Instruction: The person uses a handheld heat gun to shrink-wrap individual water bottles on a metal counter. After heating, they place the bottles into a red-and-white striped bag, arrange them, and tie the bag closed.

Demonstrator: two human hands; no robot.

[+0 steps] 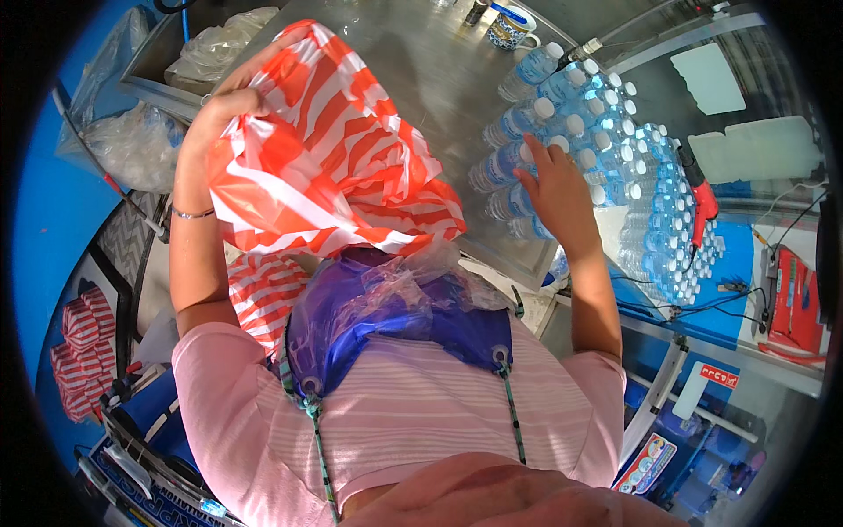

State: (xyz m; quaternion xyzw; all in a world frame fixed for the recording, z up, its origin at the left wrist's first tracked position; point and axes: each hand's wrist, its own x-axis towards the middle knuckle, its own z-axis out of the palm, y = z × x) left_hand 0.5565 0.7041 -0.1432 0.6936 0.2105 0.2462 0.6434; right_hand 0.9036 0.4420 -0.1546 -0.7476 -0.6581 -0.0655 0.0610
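Observation:
My left hand [240, 99] grips the rim of a red-and-white striped plastic bag [316, 165] and holds its mouth spread above the near left of a metal worktable [421, 99]. Over on the right, my right hand [556, 188] reaches into the front of a group of small clear water bottles [510, 125] with white caps. Its thumb and forefinger are apart around one bottle's cap [527, 153]; whether they press on it cannot be made out. The bottles stand upright in close rows. A blue apron [408, 336] under clear plastic covers my front.
A patterned mug [510, 33] sits at the table's far edge. Beyond the bottles is a red-handled heat gun [703, 211], with cables near it. Packed striped bags [85, 349] lie on the floor at left. Clear plastic [217, 49] fills a metal trough at upper left.

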